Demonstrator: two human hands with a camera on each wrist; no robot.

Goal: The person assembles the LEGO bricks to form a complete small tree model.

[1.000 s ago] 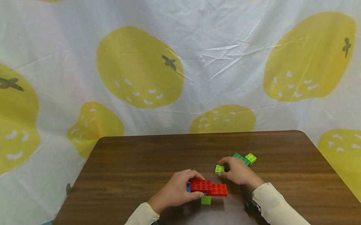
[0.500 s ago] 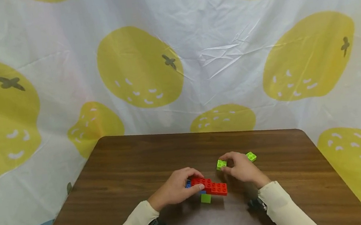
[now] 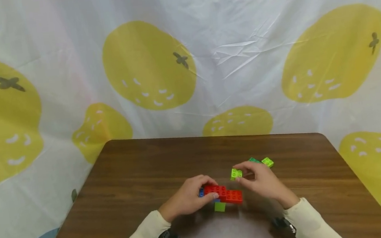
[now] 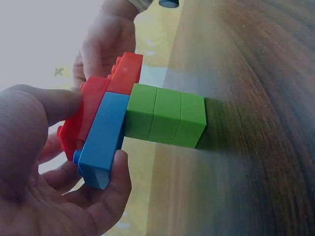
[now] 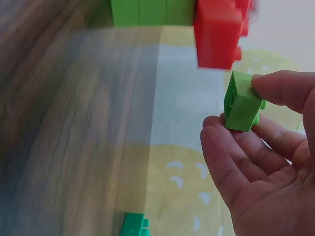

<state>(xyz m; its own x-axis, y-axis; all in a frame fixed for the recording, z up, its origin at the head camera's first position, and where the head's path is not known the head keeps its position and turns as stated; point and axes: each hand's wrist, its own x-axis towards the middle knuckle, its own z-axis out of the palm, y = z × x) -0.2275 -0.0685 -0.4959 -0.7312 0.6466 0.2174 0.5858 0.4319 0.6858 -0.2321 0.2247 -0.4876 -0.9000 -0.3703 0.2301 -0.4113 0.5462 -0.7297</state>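
My left hand (image 3: 189, 196) grips a built-up piece of toy building bricks. In the left wrist view, red bricks (image 4: 129, 69) top a blue brick (image 4: 106, 130), which joins a column of green bricks (image 4: 167, 115) standing on the wood. Thumb and fingers lie on the red and blue parts. My right hand (image 3: 264, 181) pinches a small lime-green brick (image 5: 242, 103) between thumb and fingers, raised off the table. From the head view this lime brick lies just beyond the red end, apart from it.
On the brown wooden table (image 3: 152, 159), a dark green brick (image 3: 254, 160) and another lime-green brick (image 3: 267, 162) lie behind the right hand. A white curtain (image 3: 236, 85) with yellow fruit prints hangs behind the table's far edge.
The right hand has picked up the lime-green brick and drawn it slightly rightward and nearer. The dark green brick shows again past the fingers. The left hand has stayed on its piece.
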